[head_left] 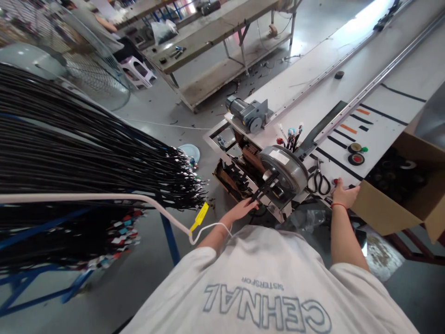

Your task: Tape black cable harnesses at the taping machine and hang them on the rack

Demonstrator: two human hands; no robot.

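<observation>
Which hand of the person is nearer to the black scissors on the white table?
The right hand: it is just to the right of the black scissors. The left hand is farther away, to the left of the round grey wheel.

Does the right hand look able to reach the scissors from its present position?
Probably yes: the right hand is close beside the scissors, and nothing tall seems to stand between them.
</observation>
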